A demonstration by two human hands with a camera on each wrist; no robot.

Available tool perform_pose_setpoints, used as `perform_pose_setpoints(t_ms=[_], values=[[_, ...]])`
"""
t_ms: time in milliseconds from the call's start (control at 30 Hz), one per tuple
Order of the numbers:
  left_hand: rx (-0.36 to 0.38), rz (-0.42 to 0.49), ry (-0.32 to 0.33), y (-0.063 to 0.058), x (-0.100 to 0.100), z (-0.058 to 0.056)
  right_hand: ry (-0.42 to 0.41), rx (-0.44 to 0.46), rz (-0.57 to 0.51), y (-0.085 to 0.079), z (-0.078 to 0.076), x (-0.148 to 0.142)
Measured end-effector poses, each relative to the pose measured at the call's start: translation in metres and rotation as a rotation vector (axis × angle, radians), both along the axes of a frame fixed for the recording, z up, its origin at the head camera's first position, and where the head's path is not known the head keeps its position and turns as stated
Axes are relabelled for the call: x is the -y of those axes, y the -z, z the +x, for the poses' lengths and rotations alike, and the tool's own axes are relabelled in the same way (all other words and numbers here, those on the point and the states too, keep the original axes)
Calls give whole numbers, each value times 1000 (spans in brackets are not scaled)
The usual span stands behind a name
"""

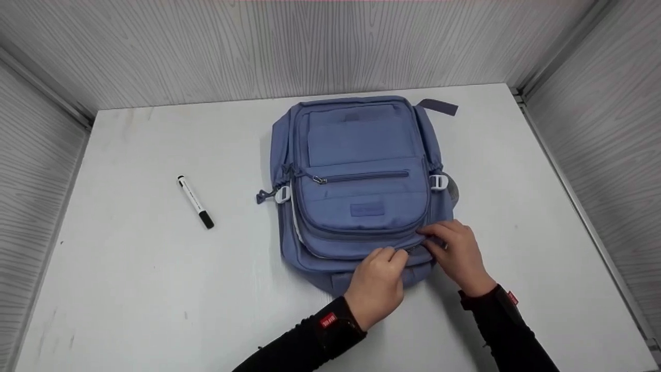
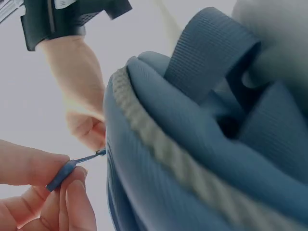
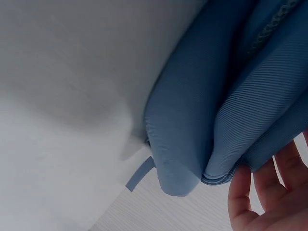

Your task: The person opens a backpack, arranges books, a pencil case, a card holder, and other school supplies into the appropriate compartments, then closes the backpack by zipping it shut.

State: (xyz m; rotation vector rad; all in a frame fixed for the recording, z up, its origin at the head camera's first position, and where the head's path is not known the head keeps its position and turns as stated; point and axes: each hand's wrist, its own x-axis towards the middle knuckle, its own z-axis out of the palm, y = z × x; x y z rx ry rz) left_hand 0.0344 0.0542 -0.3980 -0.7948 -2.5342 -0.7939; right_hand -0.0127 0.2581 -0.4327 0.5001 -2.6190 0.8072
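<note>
A blue backpack (image 1: 361, 142) lies front side up on the white table. My left hand (image 1: 377, 284) is at its lower edge; in the left wrist view its thumb and fingers pinch a blue zipper pull (image 2: 62, 174) that stretches towards the bag. At the lower right corner, my right hand (image 1: 459, 253) pinches the bag's fabric beside the zipper. The right wrist view has the right fingers (image 3: 239, 190) against the folded blue edge, the exact grip partly hidden. Along the left side of the front compartment a pale strip shows in the seam.
A white marker with a black cap (image 1: 195, 201) lies on the table (image 1: 129, 268) left of the backpack. A dark blue strap end (image 1: 439, 107) sticks out at the bag's upper right. Wood-grain panels (image 1: 320, 46) stand at the back and both sides.
</note>
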Motion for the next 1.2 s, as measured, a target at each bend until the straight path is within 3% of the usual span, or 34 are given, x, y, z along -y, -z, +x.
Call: perform_pose_setpoints(t_ms=[300, 600, 833, 1200], values=[[135, 103, -62, -2, 55, 5, 4, -52, -12, 3, -1, -3], [219, 121, -199, -1, 109, 1, 19, -49, -6, 5, -1, -2], [284, 118, -333, 1, 139, -12, 9, -44, -1, 7, -2, 0], [420, 94, -364, -4, 155, -36, 3, -86, 3, 12, -3, 7]])
